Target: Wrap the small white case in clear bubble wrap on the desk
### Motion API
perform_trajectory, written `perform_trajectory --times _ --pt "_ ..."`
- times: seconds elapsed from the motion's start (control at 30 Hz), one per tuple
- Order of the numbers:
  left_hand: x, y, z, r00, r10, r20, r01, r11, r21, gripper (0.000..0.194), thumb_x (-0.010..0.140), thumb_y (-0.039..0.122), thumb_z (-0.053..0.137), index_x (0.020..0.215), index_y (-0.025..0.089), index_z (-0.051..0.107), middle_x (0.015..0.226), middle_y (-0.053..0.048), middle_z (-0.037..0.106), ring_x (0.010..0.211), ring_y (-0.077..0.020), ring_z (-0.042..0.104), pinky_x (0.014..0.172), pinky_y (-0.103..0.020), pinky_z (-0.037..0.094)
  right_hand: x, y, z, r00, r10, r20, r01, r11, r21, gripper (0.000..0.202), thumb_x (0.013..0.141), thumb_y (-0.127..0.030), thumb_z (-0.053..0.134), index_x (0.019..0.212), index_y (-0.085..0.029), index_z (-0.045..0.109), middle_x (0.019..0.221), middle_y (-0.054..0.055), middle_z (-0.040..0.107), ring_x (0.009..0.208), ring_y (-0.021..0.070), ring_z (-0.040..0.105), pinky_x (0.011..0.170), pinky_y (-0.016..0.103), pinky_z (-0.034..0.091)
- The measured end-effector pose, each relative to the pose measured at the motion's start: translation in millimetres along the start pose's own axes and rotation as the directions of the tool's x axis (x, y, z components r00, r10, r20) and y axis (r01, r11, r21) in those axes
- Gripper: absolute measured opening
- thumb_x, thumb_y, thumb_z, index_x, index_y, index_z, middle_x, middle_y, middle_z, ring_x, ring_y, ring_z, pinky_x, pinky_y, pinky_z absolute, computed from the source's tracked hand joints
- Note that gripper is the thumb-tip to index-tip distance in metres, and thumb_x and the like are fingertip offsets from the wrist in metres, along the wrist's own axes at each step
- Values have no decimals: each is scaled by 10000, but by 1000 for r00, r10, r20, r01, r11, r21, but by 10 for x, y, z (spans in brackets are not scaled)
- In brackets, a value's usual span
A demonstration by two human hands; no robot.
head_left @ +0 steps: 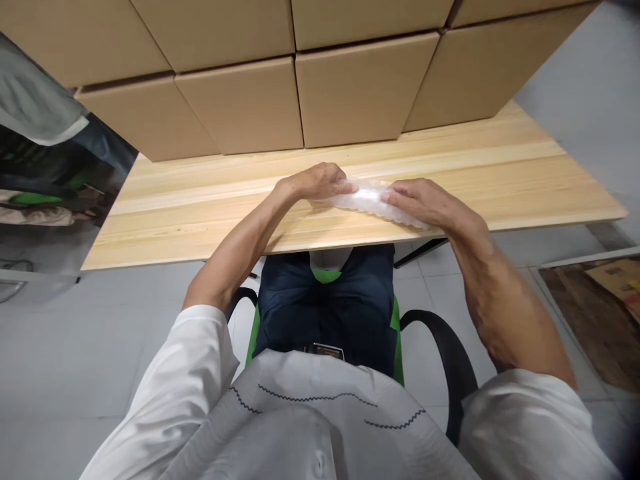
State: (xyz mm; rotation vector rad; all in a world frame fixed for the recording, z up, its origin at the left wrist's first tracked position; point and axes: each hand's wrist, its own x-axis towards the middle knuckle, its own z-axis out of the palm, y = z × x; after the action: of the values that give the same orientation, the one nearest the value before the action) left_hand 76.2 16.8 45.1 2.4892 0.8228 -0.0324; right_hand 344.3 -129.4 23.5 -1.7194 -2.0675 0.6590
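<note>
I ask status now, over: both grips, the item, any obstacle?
Left grip and right grip holding translucent white plastic-looking bundle. Bundle over pale wooden tabletop. Brown cardboard boxes stacked beyond, not touching.

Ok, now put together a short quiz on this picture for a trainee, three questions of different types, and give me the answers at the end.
1. Open question: what do the left hand and the right hand both touch?

2. True or false: the boxes on the table are stacked at least two high.

3. Multiple choice: what colour is the seat?
A. Red
B. Green
C. Yellow

Key:
1. The white wrap.
2. True; an upper row shows above the lower one.
3. B, green.
</note>
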Motion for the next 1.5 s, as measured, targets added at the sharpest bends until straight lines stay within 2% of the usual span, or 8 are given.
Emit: perform_trajectory --times 0.13,0.33,0.5,0.6,0.7,0.87,1.23,1.5 --pt "39 -56 -25 995 -97 -15 95 989 -111 402 1084 471 652 776 213 630 740 -31 567 698 -168 479 693 -360 334 61 33 -44 995 100 5 -100 995 6 432 1087 -566 556 790 -253 548 801 28 586 782 194 519 750 377 373" --pt "114 -195 60 982 -171 -78 151 966 -208 387 1073 451 687 776 223 589 731 -2 522 672 -148 431 675 -359 297 127 92 -56 987 157 -29 -159 984 -83 377 1115 -436 569 788 -251 606 835 85 705 819 225 575 779 397 400" --pt "198 -270 143 954 -204 -219 187 978 -97 365 1046 413 699 763 216 581 791 -19 598 778 -168 515 751 -344 376 169 150 10 980 186 -70 -197 949 -245 408 1154 -449 530 984 -199 804 1130 211 870 1011 315 715 902 430 468" --pt "214 -267 172 939 -237 -249 249 968 17 272 1053 406 695 901 184 731 922 -76 752 868 -207 615 820 -337 454 168 180 110 966 231 -116 -258 896 -361 527 1197 -466 438 1173 -159 866 1257 245 891 1122 367 773 921 437 500" --pt "207 -249 199 924 -278 -263 314 944 103 356 1086 451 685 1182 152 853 1170 -160 874 1022 -278 741 935 -361 543 142 187 215 953 239 -186 -297 860 -415 584 1226 -485 394 1264 -146 869 1269 260 897 1151 385 796 900 433 522" --pt "204 -254 247 902 -327 -280 382 908 170 548 1137 527 658 1484 132 815 1439 -252 866 1331 -404 800 1088 -434 583 107 101 300 936 266 -230 -343 835 -430 592 1242 -434 370 1380 -98 838 1351 298 870 1179 383 796 938 445 567" --pt "175 -295 330 866 -336 -369 437 868 235 515 1224 506 523 1495 143 769 1442 -267 861 1360 -401 789 1137 -467 579 90 -78 403 917 304 -258 -394 792 -467 601 1281 -385 336 1512 -37 768 1416 337 832 1258 455 838 937 474 593" --pt "-137 -387 202 798 -275 -536 417 895 161 524 1261 424 426 1696 220 636 1669 -228 749 1496 -383 715 1269 -485 538 70 -119 400 920 294 -259 -386 793 -471 573 1285 -377 356 1503 -38 764 1434 338 826 1319 469 834 956 471 604"
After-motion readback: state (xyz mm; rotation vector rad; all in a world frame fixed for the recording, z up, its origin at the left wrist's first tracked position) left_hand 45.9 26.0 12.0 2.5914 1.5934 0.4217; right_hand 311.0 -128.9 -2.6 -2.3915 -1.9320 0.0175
